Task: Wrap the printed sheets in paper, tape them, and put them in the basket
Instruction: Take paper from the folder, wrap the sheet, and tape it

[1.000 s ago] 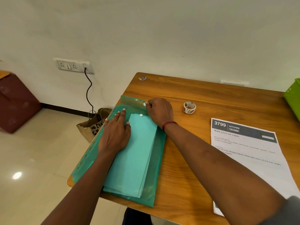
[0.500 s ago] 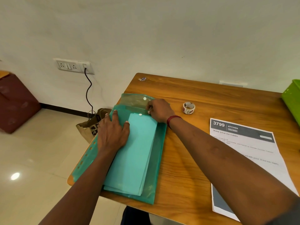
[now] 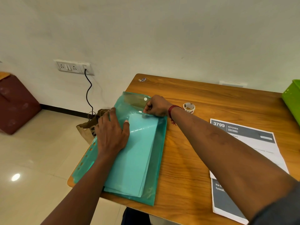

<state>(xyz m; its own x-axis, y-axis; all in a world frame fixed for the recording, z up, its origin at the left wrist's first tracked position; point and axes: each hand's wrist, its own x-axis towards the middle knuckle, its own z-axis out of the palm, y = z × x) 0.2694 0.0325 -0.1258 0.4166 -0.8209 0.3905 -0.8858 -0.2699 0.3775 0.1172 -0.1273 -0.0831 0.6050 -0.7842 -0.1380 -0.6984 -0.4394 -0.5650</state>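
Head view: green folder point(image 3: 159, 159) lies on table's point(image 3: 186, 168) left part, long axis away from person, flap open, mouth at far end. R hand point(image 3: 155, 105), at the mouth, pinches its front edge by the snap, fingers curled; L hand point(image 3: 112, 135) presses flat mid-folder, fingers straight. Teal paper point(image 3: 134, 159) shows inside. Printed sheets point(image 3: 253, 133) lie well right, white w/ dark header, partly hidden by R arm.

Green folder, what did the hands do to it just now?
The right hand swung the flap open, away from the person, and now pinches the folder at its mouth. The left hand still presses it flat; tape roll and printed sheet stayed.
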